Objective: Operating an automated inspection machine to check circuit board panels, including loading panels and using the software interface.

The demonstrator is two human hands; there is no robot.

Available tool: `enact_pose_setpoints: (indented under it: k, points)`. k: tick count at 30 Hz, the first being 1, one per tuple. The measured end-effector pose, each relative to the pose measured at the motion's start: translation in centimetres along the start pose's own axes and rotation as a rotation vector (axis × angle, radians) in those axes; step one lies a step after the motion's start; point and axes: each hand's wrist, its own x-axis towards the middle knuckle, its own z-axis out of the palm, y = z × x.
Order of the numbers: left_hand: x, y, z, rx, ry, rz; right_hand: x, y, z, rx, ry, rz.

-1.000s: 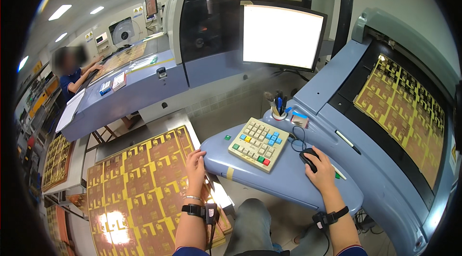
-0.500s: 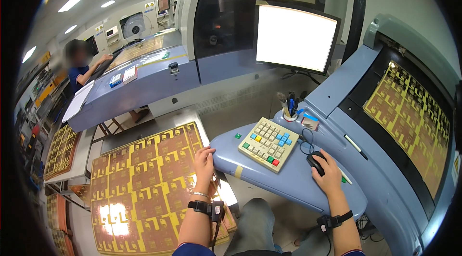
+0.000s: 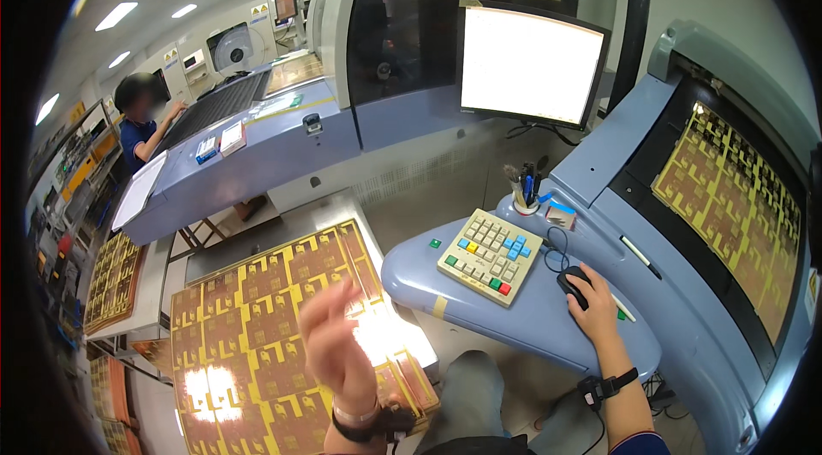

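My right hand rests over a black computer mouse on the blue console shelf, fingers wrapped round it. Above a stack of copper-and-yellow circuit board panels my left hand is raised, its fingers smeared by motion; nothing shows in it. Between my hands, on the shelf, lies a beige keypad with coloured keys. A bright monitor stands beyond it. At the right, another patterned panel lies on the machine's black sloping bed.
A pen cup stands behind the keypad, and a white marker lies right of the mouse cable. At the far left, a co-worker reaches over a blue machine table. More panels are piled on a bench.
My left hand has left the console shelf's edge and moved left and down toward me, over the panels. My right hand stays on the mouse. The co-worker's machine bed now shows dark slats.
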Motion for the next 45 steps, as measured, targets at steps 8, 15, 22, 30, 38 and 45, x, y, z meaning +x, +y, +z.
enact_pose_setpoints:
  k: [8,15,22,30,38,45]
  points:
    - [0.8,8.2,1.1,-0.566,0.037,0.528,0.3,-0.1,-0.4,0.016,-0.011,0.005]
    - [1.2,7.3,-0.4,-0.589,0.025,0.493,0.3,-0.3,-0.2,0.021,-0.034,0.027]
    - [0.4,7.1,-4.4,-0.567,-0.116,0.201,0.1,-0.1,-0.3,-0.007,-0.053,0.051]
    - [3.8,4.7,-9.5,-0.241,-0.084,0.411,0.4,-0.6,-0.5,0.052,-0.052,0.097]
    - [3.9,2.3,-14.6,-0.123,-0.002,0.453,-0.1,-1.6,0.3,-0.033,-0.046,0.183]
    - [5.2,0.8,-16.5,-0.153,-0.024,0.459,-0.4,-1.4,0.8,-0.117,-0.031,0.197]
